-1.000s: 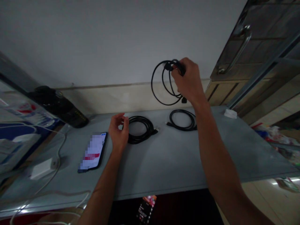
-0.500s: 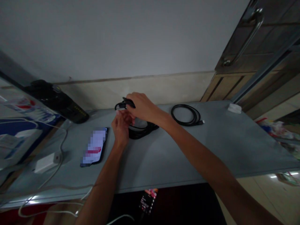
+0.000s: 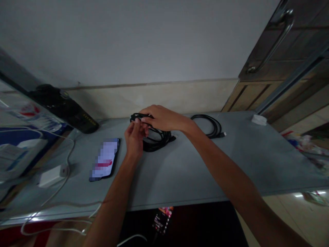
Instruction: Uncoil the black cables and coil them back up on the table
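A bundle of black cable (image 3: 154, 145) lies partly on the grey tabletop (image 3: 185, 171), and its upper part is raised between my hands. My left hand (image 3: 135, 139) pinches the raised loops from the near side, thumb and fingers closed on them. From above, my right hand (image 3: 161, 117) is closed on the same loops, its fingertips close to the left thumb. Part of the cable is hidden behind the fingers. Farther right, a second coiled black cable (image 3: 218, 127) with a light metal plug rests on the table, apart from both hands.
Left of my hands lies a phone (image 3: 105, 159) with a lit screen. A white charger (image 3: 52, 175) with a white cord sits farther left. A black bottle (image 3: 66, 109) stands at the back left. Near the right back corner is a small white object (image 3: 259, 119).
My right hand has moved slightly right and down, its wrist flatter. More raised cable loops now show between the hands. My left hand still pinches the cable.
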`<state>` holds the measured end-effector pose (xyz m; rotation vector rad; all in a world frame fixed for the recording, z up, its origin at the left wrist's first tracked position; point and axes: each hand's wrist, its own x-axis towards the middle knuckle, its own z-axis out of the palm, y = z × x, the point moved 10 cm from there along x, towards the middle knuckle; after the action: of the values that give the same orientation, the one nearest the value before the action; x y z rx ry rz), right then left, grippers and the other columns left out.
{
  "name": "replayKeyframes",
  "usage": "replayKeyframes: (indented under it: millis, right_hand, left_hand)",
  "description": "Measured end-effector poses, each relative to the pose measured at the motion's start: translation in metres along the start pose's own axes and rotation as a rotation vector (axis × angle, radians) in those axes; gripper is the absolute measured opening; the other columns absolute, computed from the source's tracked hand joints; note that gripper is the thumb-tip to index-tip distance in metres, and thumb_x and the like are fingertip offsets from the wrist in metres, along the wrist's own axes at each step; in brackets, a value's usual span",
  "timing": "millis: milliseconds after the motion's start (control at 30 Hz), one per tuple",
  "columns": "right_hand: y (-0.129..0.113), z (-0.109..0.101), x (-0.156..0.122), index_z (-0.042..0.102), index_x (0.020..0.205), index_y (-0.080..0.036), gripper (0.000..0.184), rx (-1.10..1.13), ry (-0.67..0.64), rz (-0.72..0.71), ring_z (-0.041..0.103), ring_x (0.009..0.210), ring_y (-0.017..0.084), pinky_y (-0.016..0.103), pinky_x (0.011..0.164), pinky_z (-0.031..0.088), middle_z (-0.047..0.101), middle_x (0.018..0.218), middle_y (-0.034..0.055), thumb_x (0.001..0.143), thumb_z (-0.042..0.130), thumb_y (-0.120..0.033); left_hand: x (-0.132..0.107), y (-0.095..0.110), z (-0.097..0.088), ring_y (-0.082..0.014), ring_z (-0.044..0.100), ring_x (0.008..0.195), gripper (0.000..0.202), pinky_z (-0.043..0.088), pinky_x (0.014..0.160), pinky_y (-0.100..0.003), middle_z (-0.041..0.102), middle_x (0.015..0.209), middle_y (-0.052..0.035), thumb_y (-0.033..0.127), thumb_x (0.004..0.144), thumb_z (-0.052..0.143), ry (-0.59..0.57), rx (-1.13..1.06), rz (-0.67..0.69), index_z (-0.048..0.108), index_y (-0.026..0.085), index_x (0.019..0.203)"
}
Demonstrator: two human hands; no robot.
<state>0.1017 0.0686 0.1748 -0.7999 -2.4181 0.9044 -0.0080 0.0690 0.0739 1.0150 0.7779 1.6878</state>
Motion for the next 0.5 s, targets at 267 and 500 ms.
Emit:
replayKeyframes:
  millis: [267,500]
  right_hand:
    - [-0.012,-0.008,-0.004,0.068,0.098,-0.015,0.02,-0.193,0.031,0.035,0.073,0.095,0.016,0.026,0.086,0.047,0.08,0.098,0.0068,0.112,0.056,-0.008]
    - [-0.004,-0.004,-0.009,0.071,0.093,-0.019,0.018,-0.144,0.035,0.098,0.073,0.076,0.018,0.029,0.075,0.051,0.077,0.081,0.0033,0.11,0.068,-0.023]
  left_hand:
    - [0.002,-0.001,-0.002,-0.0131,0.062,0.067,0.037,0.048,0.058,-0.023,0.065,0.076,0.0004,0.048,0.094,0.091,-0.019,-0.029,-0.02,0.069,0.02,0.083]
    - [0.004,-0.005,-0.008,-0.0148,0.067,0.073,0.032,0.055,0.065,-0.025,0.071,0.082,-0.0009,0.045,0.094,0.091,-0.029,-0.001,-0.021,0.074,0.02,0.084]
